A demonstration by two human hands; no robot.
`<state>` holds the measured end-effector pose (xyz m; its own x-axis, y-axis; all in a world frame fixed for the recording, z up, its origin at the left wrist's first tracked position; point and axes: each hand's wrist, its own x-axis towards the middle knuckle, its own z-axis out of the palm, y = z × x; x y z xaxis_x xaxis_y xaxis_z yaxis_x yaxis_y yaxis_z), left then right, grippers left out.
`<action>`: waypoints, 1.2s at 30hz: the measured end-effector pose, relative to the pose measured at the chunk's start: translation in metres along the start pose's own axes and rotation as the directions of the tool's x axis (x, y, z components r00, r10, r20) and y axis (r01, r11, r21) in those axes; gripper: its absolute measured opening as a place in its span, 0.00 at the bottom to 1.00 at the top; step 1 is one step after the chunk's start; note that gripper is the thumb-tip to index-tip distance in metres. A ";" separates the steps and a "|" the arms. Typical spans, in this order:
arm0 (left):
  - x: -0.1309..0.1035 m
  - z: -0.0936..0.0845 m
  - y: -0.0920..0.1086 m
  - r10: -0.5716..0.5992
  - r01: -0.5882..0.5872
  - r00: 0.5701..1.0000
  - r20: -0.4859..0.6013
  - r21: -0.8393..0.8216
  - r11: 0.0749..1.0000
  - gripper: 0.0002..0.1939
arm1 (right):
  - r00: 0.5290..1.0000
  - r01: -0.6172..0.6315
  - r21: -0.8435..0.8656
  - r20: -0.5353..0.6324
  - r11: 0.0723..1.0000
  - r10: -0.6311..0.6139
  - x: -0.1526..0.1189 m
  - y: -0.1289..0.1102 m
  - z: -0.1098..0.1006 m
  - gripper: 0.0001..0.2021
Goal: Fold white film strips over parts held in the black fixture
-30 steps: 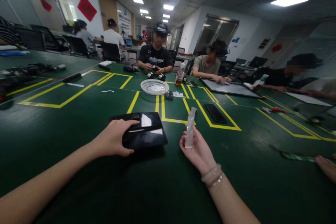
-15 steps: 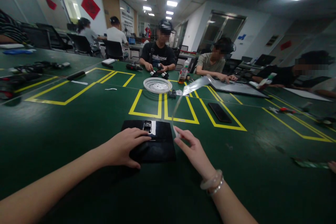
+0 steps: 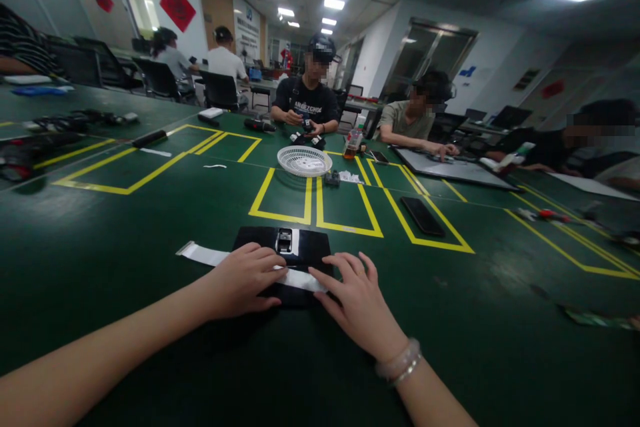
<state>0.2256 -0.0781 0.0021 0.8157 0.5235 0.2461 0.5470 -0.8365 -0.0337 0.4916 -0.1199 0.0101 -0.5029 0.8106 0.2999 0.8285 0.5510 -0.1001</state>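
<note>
A glossy black panel (image 3: 260,238) lies on the green table before me, with a small metal-lined recess near its far edge. Across it runs a white flat strip (image 3: 205,254), whose left end sticks out past the panel onto the table. My left hand (image 3: 247,277) rests over the panel's left part with fingers spread, fingertips at the strip. My right hand (image 3: 357,293) has its fingers apart, with the fingertips touching the strip's right end at the panel's right edge.
Beyond the panel stand a white round basket (image 3: 305,161), a small dark part (image 3: 332,179) and a bottle (image 3: 353,141). A black phone (image 3: 423,216) lies to the right. Cables and tools (image 3: 80,121) lie far left. People sit across the table.
The strip, which was raised in my right hand, now lies flat across the panel. My right hand has opened and its fingers have come down at the panel's right edge.
</note>
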 end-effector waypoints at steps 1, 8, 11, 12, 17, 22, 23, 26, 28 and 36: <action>0.000 0.001 -0.001 -0.014 0.014 1.000 0.000 0.005 1.000 0.24 | 1.000 0.017 0.000 0.007 1.000 -0.017 -0.001 -0.002 0.001 0.19; 0.001 -0.004 0.001 -0.084 0.082 0.996 0.044 0.038 0.996 0.18 | 0.993 0.068 0.007 0.097 0.998 -0.068 -0.003 -0.010 0.012 0.21; 0.003 -0.006 0.003 -0.062 0.056 0.992 0.114 0.060 0.997 0.15 | 0.994 0.059 0.005 0.096 0.998 -0.059 -0.003 -0.010 0.013 0.21; 0.003 -0.006 0.004 -0.057 0.049 0.990 0.131 0.069 0.996 0.15 | 0.994 0.058 0.004 0.090 0.998 -0.058 -0.002 -0.011 0.013 0.21; 0.004 -0.003 0.006 -0.038 0.023 0.989 0.141 0.108 0.994 0.15 | 0.996 0.058 -0.006 0.073 0.998 -0.057 -0.003 -0.013 0.012 0.22; 0.004 0.000 0.004 -0.023 0.010 0.991 0.130 0.099 0.995 0.15 | 0.994 0.047 -0.022 0.096 0.999 -0.045 -0.005 -0.014 0.015 0.23; 0.004 0.001 0.003 -0.030 0.019 0.992 0.122 0.088 0.996 0.15 | 0.994 0.050 -0.024 0.099 0.998 -0.047 -0.005 -0.013 0.015 0.23; 0.000 0.005 -0.003 -0.068 0.066 0.996 0.065 0.033 0.997 0.28 | 0.994 0.056 -0.030 0.091 0.998 -0.053 -0.006 -0.011 0.015 0.24; -0.002 0.007 -0.007 -0.090 0.091 0.994 0.055 -0.013 0.996 0.43 | 0.996 0.047 -0.030 0.076 0.998 -0.044 -0.004 -0.010 0.013 0.24; -0.004 -0.005 -0.028 -0.161 0.168 0.984 0.071 -0.125 0.978 0.43 | 1.000 0.025 0.021 0.003 0.999 -0.025 0.001 -0.002 0.001 0.25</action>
<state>0.2064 -0.0579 0.0074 0.7286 0.6611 0.1789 0.6488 -0.7499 0.1292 0.4893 -0.1202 0.0099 -0.5244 0.7970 0.2997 0.8102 0.5753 -0.1122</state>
